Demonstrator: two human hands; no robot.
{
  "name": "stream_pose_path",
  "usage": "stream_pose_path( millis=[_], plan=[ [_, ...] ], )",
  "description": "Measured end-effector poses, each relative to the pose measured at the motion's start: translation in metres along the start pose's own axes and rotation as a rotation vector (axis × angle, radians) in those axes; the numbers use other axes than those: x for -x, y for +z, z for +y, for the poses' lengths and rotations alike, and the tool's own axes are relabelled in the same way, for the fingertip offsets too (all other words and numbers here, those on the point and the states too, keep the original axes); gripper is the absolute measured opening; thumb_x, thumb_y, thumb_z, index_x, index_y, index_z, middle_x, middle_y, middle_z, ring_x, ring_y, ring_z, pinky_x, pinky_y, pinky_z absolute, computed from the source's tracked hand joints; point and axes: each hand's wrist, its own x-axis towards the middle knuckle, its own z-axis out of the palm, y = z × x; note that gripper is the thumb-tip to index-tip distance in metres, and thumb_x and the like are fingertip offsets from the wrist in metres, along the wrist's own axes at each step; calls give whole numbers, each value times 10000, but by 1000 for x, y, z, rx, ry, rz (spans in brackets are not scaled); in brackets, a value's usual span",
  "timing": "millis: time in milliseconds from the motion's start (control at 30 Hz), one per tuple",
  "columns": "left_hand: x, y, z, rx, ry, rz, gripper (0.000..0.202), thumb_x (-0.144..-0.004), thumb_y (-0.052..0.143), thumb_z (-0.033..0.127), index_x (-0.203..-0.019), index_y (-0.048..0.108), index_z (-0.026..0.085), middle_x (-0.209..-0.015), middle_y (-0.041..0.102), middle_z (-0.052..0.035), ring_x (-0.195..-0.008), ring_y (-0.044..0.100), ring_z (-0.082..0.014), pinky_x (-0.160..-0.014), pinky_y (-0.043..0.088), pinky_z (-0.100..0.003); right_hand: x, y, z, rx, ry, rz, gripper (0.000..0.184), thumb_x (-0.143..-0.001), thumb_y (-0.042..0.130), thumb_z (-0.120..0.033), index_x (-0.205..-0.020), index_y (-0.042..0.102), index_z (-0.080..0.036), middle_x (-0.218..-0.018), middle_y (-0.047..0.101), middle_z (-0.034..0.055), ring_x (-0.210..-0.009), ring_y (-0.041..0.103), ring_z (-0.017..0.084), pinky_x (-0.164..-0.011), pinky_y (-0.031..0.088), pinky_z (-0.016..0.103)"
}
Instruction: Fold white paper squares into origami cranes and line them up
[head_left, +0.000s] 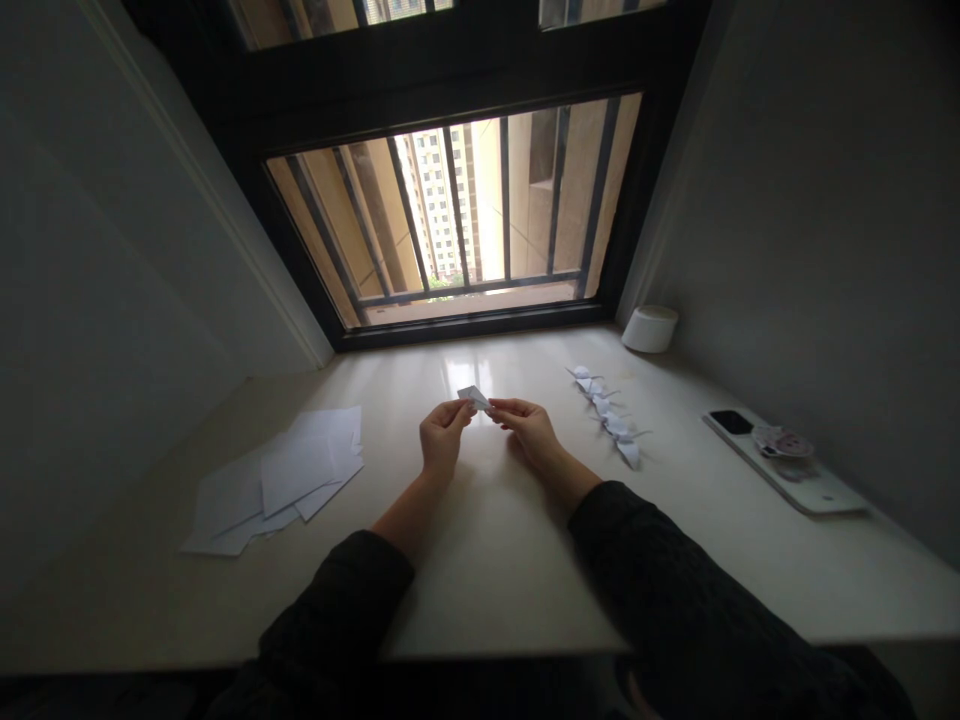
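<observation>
A small folded piece of white paper [474,396] is held above the pale table [487,560] between both my hands. My left hand [442,436] pinches its left side with closed fingers. My right hand [529,426] pinches its right side, fingers pressed together. Both hands hover near the middle of the table, in front of the window. Dark sleeves cover my forearms.
A loose pile of white paper sheets [281,478] lies at the left. A row of several small folded paper figures [609,418] lies to the right of my hands. A white phone [784,462] and a white round container [649,328] sit at the right. A barred window [457,215] is ahead.
</observation>
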Motion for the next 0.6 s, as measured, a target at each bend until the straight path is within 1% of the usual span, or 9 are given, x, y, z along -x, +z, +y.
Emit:
stream_pose_path(
  millis=[100,167,267,333,433,467,500,533,600],
  plan=[
    [-1,0,-1,36,-2,16,401,-620,768,370,-889,549,169,-783,721,-79,-753,687,-211,-722,508,-336,-2,-1,3,14,3,13,362,-522,797,-386,-824,744,-193,-685,691,49,-640,584,152,-582,426,270],
    [-1,1,-1,67,-19,18,436,-606,777,377,-869,487,186,-755,721,-69,-742,691,-215,-723,510,-344,-3,-2,4,25,2,25,374,-518,795,-398,-826,744,-191,-689,692,52,-632,582,153,-577,429,273],
    [-1,1,-1,88,-37,3,465,-612,769,400,-887,459,191,-754,720,-69,-749,694,-217,-742,510,-353,-5,-3,6,34,1,31,392,-517,793,-410,-836,745,-188,-708,697,57,-626,577,152,-576,431,278],
    [-1,1,-1,88,-47,-14,505,-624,762,404,-973,468,187,-781,720,-75,-771,693,-214,-768,508,-361,-6,-4,7,39,-1,36,394,-522,790,-415,-843,746,-190,-724,700,60,-628,574,154,-577,431,283],
    [-2,0,-3,85,-98,-56,637,-615,777,378,-1137,475,173,-844,720,-100,-814,685,-211,-802,502,-371,-6,-4,7,39,-10,61,374,-530,786,-417,-830,748,-196,-730,704,61,-629,573,158,-582,427,293],
    [-2,-1,-5,80,-120,-77,656,-602,787,367,-1153,494,163,-862,719,-108,-822,682,-211,-808,501,-372,-5,-4,6,37,-14,65,368,-532,785,-416,-825,748,-196,-727,704,61,-631,573,160,-586,426,297],
    [-3,-1,-6,68,-140,-100,637,-590,795,360,-1132,534,151,-875,717,-115,-826,678,-210,-811,500,-370,-5,-3,5,34,-19,64,362,-533,786,-414,-819,749,-196,-720,703,59,-632,573,161,-591,425,300],
    [-3,-2,-8,47,-157,-125,578,-584,796,363,-1074,588,138,-877,716,-119,-826,674,-210,-812,499,-366,-4,-3,4,29,-24,58,356,-533,788,-408,-815,749,-195,-712,702,56,-634,572,160,-598,425,302],
    [-4,-3,-11,-2,-176,-162,431,-592,783,385,-915,675,122,-857,715,-114,-823,667,-207,-814,496,-361,-2,-2,3,19,-34,32,343,-533,794,-391,-813,749,-198,-702,700,49,-639,568,157,-615,425,303]
  ],
)
